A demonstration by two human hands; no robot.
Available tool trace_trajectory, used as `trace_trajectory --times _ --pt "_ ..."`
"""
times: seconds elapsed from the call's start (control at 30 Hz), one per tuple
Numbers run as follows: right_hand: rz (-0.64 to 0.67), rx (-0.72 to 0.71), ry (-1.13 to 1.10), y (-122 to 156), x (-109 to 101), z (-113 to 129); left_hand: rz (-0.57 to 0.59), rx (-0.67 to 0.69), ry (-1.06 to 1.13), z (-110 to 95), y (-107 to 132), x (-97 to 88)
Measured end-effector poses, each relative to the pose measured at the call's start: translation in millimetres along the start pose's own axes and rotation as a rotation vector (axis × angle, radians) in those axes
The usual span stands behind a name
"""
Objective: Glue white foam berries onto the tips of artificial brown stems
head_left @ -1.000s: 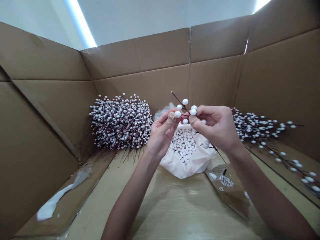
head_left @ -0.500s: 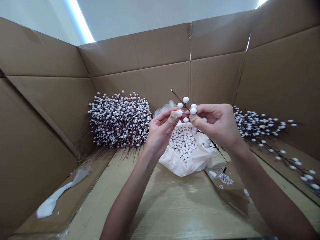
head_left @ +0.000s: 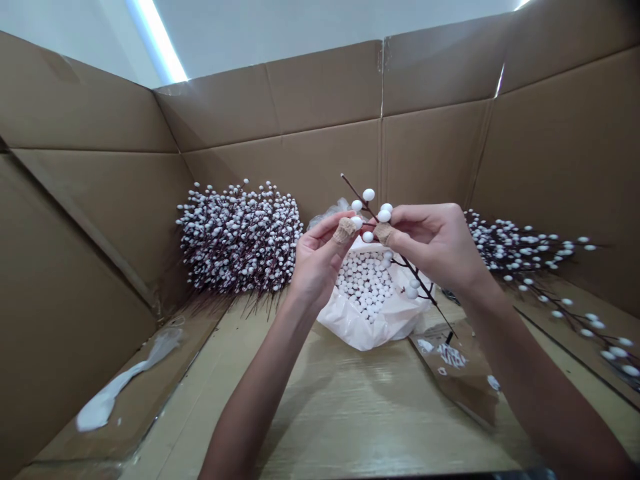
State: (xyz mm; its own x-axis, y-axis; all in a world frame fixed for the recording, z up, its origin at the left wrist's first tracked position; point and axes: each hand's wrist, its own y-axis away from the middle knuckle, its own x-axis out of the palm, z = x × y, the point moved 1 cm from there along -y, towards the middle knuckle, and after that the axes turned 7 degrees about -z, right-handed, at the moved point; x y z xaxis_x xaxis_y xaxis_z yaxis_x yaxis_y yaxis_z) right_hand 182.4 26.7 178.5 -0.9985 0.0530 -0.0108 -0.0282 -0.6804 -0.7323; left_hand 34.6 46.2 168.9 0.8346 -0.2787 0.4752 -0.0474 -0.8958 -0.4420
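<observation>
My right hand [head_left: 433,243] pinches a brown artificial berry stem [head_left: 417,277] that runs slantwise, its bare tip up to the left and its thin end down to the right. White berries sit along its short twigs. Between the thumb and fingers of my left hand [head_left: 323,253] is a white berry [head_left: 357,223], at the end of a side twig of that stem. Both thumbs have tan tape wrapped round their tips. Below the hands, an open white plastic bag [head_left: 367,337] holds many loose white berries [head_left: 367,283].
A thick pile of white-berried stems [head_left: 240,240] lies at the back left, and a smaller bunch [head_left: 520,247] at the right. A cardboard piece [head_left: 465,387] with white smears lies front right. Cardboard walls [head_left: 320,160] enclose the table [head_left: 310,413]. White plastic film [head_left: 107,403] lies left.
Both hands keep their grip on the stem and berry. The stem's lower end has swung slightly down, and its upper berries have shifted a little up and left.
</observation>
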Motion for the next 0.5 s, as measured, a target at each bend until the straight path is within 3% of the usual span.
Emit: trace_trajectory --times 0.13,0.5 --pt "0.026 0.003 -0.04 -1.1 -0.9 0.5 -0.006 0.022 0.005 -0.2 0.6 -0.2" --pt "-0.054 -0.056 0.092 1.0 0.1 2.7 0.002 0.04 -0.011 5.4 1.9 0.9"
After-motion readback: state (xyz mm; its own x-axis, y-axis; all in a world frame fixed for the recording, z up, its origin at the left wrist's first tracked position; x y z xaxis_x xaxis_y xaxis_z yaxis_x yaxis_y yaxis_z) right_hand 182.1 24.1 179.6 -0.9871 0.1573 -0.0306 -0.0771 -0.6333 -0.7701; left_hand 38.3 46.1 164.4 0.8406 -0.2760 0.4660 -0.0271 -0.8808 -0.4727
